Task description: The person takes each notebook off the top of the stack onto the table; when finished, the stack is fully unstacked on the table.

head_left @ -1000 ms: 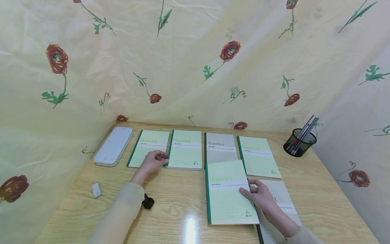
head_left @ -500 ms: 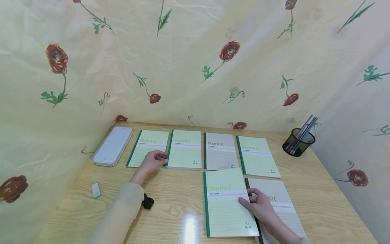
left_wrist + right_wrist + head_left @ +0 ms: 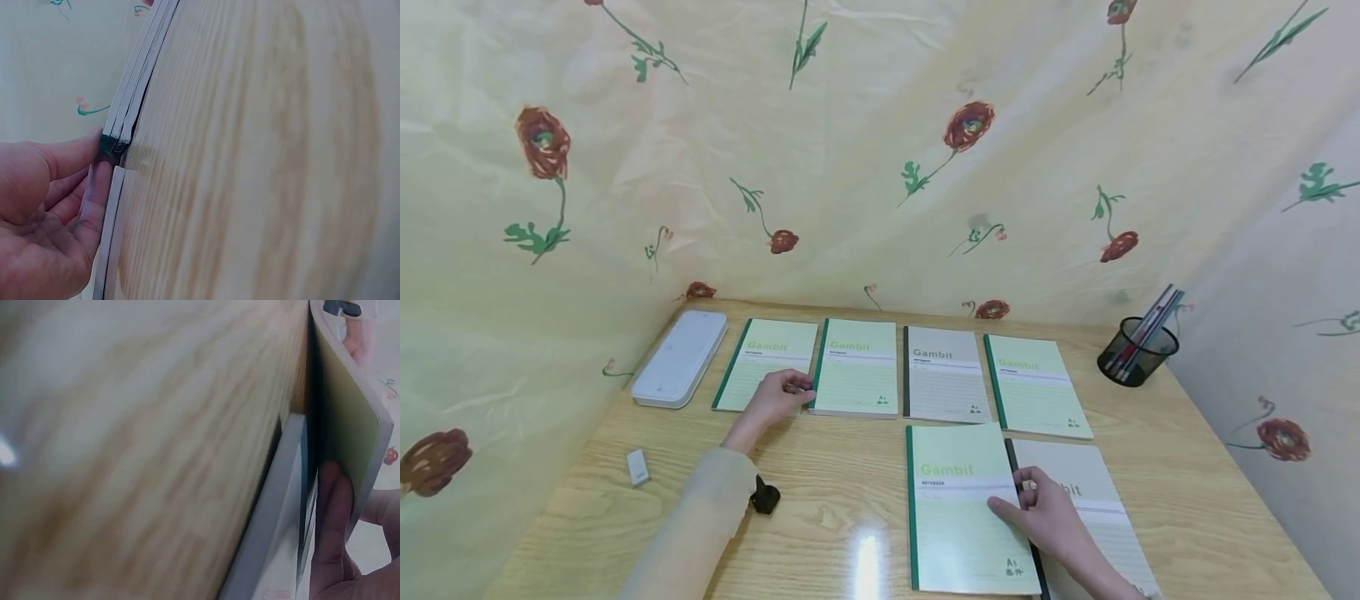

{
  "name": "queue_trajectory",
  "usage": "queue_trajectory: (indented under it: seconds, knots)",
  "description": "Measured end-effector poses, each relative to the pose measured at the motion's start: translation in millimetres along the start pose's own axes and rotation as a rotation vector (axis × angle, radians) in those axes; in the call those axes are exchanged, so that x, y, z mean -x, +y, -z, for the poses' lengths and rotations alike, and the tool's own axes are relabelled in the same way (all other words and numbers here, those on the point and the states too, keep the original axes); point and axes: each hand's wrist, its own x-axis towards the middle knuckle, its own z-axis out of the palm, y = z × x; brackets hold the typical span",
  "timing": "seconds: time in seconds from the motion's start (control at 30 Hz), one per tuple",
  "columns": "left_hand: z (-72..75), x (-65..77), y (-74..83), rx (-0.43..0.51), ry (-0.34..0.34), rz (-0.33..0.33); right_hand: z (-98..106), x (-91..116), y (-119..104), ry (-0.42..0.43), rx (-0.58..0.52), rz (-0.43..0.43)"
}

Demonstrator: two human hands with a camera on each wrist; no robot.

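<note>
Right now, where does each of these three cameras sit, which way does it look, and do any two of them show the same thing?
Head: worn on the head, looking forward and down at the table, the notebooks and both hands, left hand and right hand, with their sleeves.
Left wrist: low by the tabletop, looking along the wood at notebook edges; palm and fingers show.
Right wrist: low by the tabletop, looking at the green notebook, its edge lifted; fingertips show.
Shared: head and right wrist both show the green notebook.
</note>
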Motion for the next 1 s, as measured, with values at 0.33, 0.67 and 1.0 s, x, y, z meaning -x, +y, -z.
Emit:
queue_trajectory:
  seconds: [0.33,0.67,1.0]
  knots:
    - [0.2,0.2,0.5,0.003,0.002,0.008,2.4,4.3,-1.8,0.014,0.203,0.107]
    - [-1.1,0.9,0.5,0.001,-0.004,0.008,1.4,9.3,-6.7,-0.028,0.306,0.106]
    - [-0.2,-0.2,0.4,0.003,-0.001,0.005,0.8,11.5,-6.6,-0.017,0.335,0.146]
